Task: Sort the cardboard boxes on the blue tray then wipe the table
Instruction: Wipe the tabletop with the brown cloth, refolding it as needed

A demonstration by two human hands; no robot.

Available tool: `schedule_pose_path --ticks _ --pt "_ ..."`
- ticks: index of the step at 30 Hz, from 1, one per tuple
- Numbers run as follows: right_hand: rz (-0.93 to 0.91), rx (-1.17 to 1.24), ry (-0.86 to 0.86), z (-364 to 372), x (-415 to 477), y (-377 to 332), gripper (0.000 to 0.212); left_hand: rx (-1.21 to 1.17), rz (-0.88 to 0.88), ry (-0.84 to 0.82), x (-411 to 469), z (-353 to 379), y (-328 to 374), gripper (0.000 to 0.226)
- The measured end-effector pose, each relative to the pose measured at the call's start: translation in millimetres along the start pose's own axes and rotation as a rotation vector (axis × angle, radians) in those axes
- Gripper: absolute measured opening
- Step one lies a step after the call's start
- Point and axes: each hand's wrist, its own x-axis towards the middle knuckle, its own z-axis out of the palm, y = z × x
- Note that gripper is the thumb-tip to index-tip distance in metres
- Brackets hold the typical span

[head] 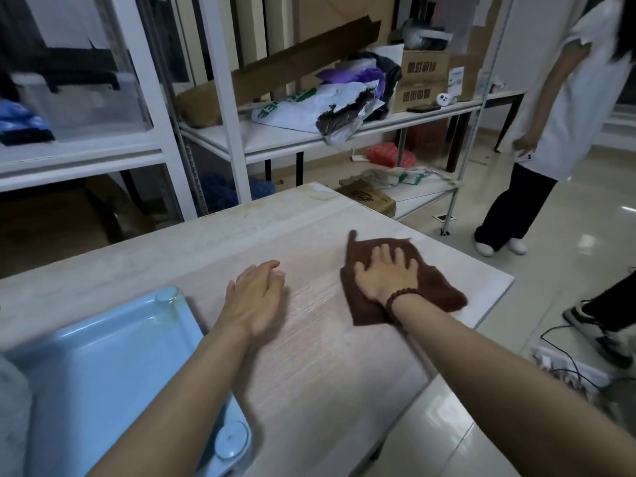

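A brown cloth (437,290) lies flat on the pale wooden table (309,356), near its right edge. My right hand (387,273) presses down on the cloth with fingers spread; a bead bracelet circles that wrist. My left hand (256,294) rests on the bare tabletop to the left of the cloth, fingers together and slightly curled, holding nothing. The blue tray (103,373) sits at the table's near left, under my left forearm; the part I see holds no cardboard boxes.
White metal shelves (275,136) stand behind the table with cardboard boxes, bags and a plastic bin. A person in a white top (564,98) stands at the right on the tiled floor. Another person's foot and a power strip (564,366) lie at the right edge.
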Motion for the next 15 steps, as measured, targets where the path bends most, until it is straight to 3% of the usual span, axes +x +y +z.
schedule_pose_path --ticks 4,6,8,12,13,15 --pt "-0.682 -0.072 -0.053 21 -72 -64 0.065 -0.008 0.005 0.024 2 0 -1 0.046" --pt "-0.899 -0.071 -0.122 21 -94 -61 0.062 -0.017 -0.004 0.028 1 0 0 0.046" --pt "-0.805 -0.070 -0.106 12 -72 -32 0.062 -0.015 -0.005 0.022 0 0 0 0.046" --pt "-0.091 -0.066 -0.031 -15 -8 44 0.067 -0.017 0.009 0.005 -5 0 3 0.048" --pt "-0.010 -0.061 -0.029 -15 -6 45 0.068 -0.023 0.009 0.007 -6 -1 2 0.049" --pt "-0.095 -0.071 -0.017 -3 -21 16 0.068 -0.029 0.003 0.010 -3 -1 1 0.049"
